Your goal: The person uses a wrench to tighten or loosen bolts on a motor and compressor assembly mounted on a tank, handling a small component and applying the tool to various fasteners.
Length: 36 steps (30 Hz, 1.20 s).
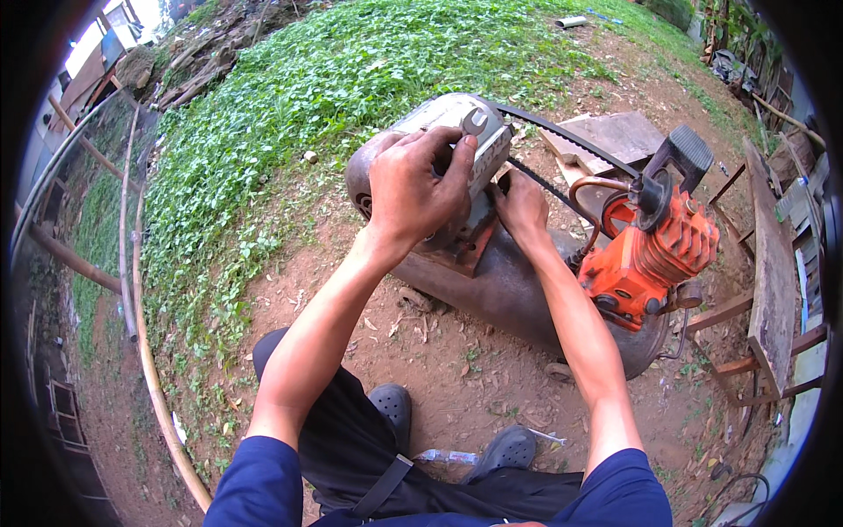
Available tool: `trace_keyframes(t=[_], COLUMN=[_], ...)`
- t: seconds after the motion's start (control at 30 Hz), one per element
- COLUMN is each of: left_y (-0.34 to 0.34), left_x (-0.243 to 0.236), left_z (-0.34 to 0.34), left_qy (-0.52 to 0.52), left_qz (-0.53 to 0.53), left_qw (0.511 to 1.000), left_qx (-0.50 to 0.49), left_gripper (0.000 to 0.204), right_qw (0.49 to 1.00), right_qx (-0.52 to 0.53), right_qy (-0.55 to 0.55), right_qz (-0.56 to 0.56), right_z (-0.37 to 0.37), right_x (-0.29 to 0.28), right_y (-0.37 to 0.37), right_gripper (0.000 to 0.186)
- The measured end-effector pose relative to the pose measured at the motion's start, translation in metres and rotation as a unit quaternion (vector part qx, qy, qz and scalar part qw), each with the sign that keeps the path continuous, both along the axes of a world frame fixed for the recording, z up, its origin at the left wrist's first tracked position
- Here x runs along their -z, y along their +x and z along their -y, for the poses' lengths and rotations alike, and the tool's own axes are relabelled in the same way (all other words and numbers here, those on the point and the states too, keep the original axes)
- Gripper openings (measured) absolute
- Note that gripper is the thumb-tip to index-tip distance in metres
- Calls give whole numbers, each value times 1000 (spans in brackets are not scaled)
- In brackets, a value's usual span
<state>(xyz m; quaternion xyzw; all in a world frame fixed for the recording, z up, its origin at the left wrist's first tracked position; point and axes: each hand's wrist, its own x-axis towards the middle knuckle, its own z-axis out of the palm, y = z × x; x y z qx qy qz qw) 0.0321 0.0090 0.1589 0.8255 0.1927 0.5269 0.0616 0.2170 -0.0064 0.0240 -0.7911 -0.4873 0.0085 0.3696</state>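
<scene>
An air compressor lies before me, its dark, worn tank [527, 285] stretching from the middle to the right. On its left end sits an electric motor [443, 114] with a pale cover. My left hand [413, 184] is closed around an open-end wrench [475, 121]; its jaw sticks out past my fingers and the remainder is hidden. My right hand [522, 209] reaches in beside the motor's right end, above the rusty mounting bracket [471, 250]. Its fingers are curled, and their tips are partly hidden. A black drive belt [571, 140] runs from the motor toward the orange pump [645, 259].
Wooden boards [615, 140] lie behind the compressor. A plank bench [773, 263] stands at the right. Bamboo poles [145, 351] run along the left. A plastic bottle [448, 457] and another wrench [549, 436] lie by my shoes. Green plants [307, 79] cover the ground beyond.
</scene>
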Motion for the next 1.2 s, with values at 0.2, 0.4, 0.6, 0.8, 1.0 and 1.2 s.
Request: trace_keyframes(t=[0.2,0.4,0.6,0.8,1.0,1.2], left_y=[2,1,3,2,5,2], left_x=[5,8,10,11,11,10], left_z=[3,3,2,0,1,3], left_qy=[33,61,88,95,97,90], left_qz=[-26,-44,-19,-21,-18,-27], left_qw=[999,996,995,994,995,995], left_qx=[-25,-49,-38,-38,-36,-43], left_gripper=[14,13,11,11,11,11], right_qw=[997,994,993,984,984,976], right_qx=[-55,-60,-51,-66,-70,-123], right_qy=[49,64,100,139,153,64], right_qz=[39,-66,-36,-90,-51,-168], right_z=[-4,0,-3,-5,-11,-10], right_x=[17,12,18,26,35,15], right_y=[3,8,7,1,9,18], right_gripper=[27,33,25,21,27,28])
